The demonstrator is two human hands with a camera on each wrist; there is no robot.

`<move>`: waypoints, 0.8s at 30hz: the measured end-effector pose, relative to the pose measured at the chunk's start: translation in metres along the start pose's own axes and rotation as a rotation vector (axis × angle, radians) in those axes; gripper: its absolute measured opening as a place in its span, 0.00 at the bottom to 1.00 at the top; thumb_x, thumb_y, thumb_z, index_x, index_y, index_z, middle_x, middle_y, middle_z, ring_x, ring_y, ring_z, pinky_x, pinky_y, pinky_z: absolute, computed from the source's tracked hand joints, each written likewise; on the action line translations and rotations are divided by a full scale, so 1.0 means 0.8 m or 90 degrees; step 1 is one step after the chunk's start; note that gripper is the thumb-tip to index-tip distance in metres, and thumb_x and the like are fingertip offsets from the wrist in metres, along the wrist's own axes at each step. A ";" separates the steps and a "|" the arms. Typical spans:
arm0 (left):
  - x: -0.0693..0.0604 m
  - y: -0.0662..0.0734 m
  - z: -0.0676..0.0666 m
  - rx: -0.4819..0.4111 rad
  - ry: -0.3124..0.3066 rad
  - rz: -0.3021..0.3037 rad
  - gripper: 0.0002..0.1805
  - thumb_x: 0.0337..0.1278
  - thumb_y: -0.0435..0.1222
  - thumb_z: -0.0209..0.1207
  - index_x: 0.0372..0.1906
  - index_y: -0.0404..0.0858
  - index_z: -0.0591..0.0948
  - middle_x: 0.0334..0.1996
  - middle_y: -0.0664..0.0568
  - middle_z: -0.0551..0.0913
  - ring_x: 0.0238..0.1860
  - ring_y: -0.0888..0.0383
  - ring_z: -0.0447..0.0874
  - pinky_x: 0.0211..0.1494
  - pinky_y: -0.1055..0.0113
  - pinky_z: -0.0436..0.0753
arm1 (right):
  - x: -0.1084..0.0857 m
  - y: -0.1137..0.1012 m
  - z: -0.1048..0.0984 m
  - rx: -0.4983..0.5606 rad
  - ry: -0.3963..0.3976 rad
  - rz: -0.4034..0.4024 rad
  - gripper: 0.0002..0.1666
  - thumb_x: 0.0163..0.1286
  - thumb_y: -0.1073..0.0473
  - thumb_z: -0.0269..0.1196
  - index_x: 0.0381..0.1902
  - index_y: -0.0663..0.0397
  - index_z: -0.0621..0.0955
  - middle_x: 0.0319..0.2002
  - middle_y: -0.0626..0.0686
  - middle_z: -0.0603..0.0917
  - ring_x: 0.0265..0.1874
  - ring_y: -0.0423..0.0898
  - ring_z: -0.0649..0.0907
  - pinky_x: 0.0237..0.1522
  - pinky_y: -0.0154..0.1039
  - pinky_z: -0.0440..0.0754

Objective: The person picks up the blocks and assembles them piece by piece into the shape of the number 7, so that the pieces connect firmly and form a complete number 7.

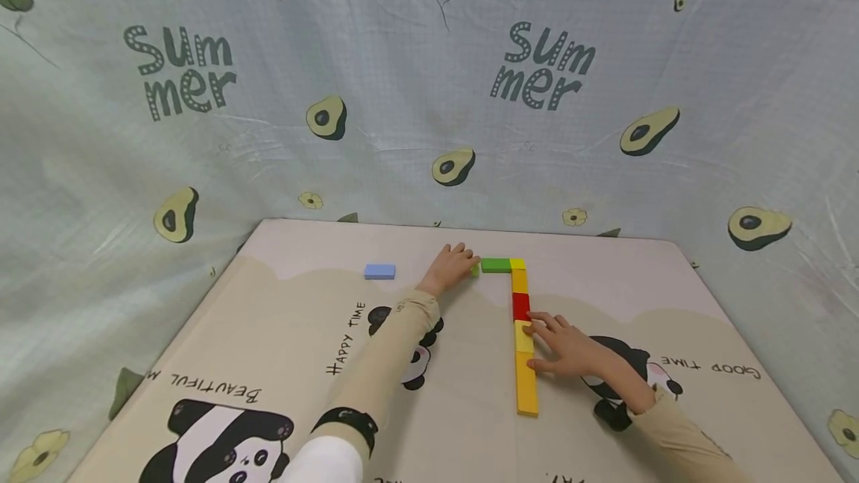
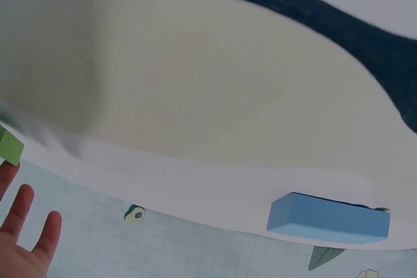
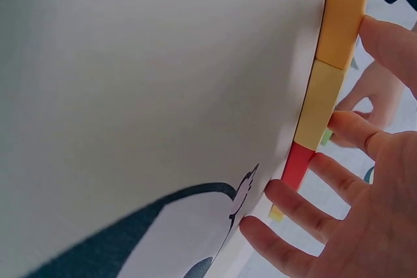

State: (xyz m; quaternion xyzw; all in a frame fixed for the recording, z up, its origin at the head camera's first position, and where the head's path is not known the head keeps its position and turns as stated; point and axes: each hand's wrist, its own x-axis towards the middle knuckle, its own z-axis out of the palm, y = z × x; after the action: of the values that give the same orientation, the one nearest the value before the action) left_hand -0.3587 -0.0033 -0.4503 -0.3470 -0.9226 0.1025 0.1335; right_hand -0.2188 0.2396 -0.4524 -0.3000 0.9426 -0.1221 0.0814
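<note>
At the far side of the table my left hand (image 1: 451, 270) pinches a light green block (image 1: 475, 271), mostly hidden by the fingers. Just right of it lies a dark green block (image 1: 496, 265), which meets the far end of a line of blocks. That line runs toward me: yellow blocks (image 1: 519, 280), a red block (image 1: 520, 307), a pale yellow block (image 1: 524, 337) and a long orange-yellow block (image 1: 526, 384). With fingers spread, my right hand (image 1: 570, 349) touches the line's right side. In the right wrist view, its thumb is at the orange-yellow block (image 3: 344, 14).
A single blue block (image 1: 380, 272) lies left of my left hand, near the far edge. The table cover (image 1: 463, 423) has printed pandas and lettering. Behind the table hangs a pale curtain (image 1: 376, 43) with avocado prints.
</note>
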 end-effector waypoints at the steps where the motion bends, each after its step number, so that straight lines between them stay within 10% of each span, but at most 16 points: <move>1: 0.001 0.001 0.001 0.001 -0.003 0.000 0.14 0.58 0.44 0.52 0.49 0.48 0.75 0.45 0.56 0.78 0.48 0.57 0.71 0.49 0.61 0.73 | 0.000 0.000 0.000 -0.002 0.000 -0.001 0.33 0.57 0.38 0.57 0.54 0.51 0.69 0.62 0.59 0.62 0.53 0.57 0.68 0.50 0.56 0.70; 24: -0.011 -0.002 -0.006 0.042 0.017 0.045 0.11 0.59 0.43 0.52 0.45 0.48 0.76 0.42 0.56 0.78 0.46 0.58 0.72 0.45 0.63 0.72 | 0.001 0.000 -0.001 -0.002 0.002 -0.005 0.34 0.57 0.38 0.58 0.54 0.53 0.69 0.61 0.60 0.62 0.52 0.58 0.68 0.49 0.57 0.71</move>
State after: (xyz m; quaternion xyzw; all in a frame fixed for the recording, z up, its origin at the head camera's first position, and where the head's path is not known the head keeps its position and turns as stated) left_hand -0.3515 -0.0102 -0.4466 -0.3758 -0.9042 0.1329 0.1532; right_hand -0.2197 0.2388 -0.4519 -0.3033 0.9419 -0.1214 0.0788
